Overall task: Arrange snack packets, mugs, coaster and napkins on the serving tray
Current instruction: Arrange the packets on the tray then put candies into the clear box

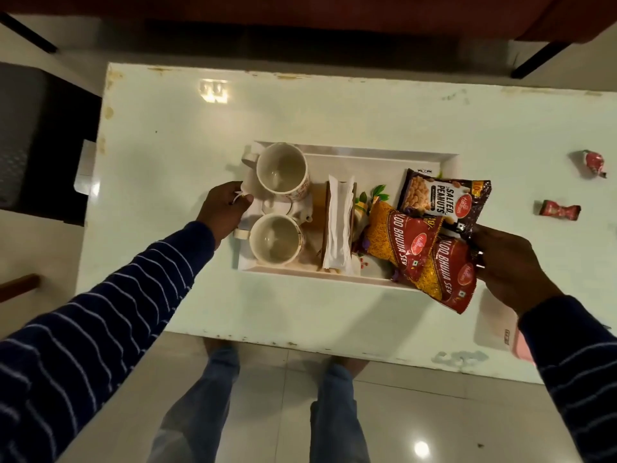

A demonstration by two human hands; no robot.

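Observation:
A white serving tray [367, 152] lies on the white table [300, 108]. Two empty white mugs stand at the tray's left end, one far [282, 170] and one near [273, 240], with a small white coaster [277, 206] between them. White napkins [339, 225] stand in a holder in the tray's middle. My left hand [223, 208] grips the tray's left rim beside the mugs. My right hand [507, 262] holds three fanned snack packets over the tray's right end: salted peanuts [440, 195] and two red bhujia sev packets [397, 235] [447, 275].
Two wrapped sweets, one round [592, 162] and one flat [561, 210], lie on the table to the right of the tray. A pink object [522, 345] sits near the table's front right edge. A dark seat [40, 135] stands at the left. My legs are below the front edge.

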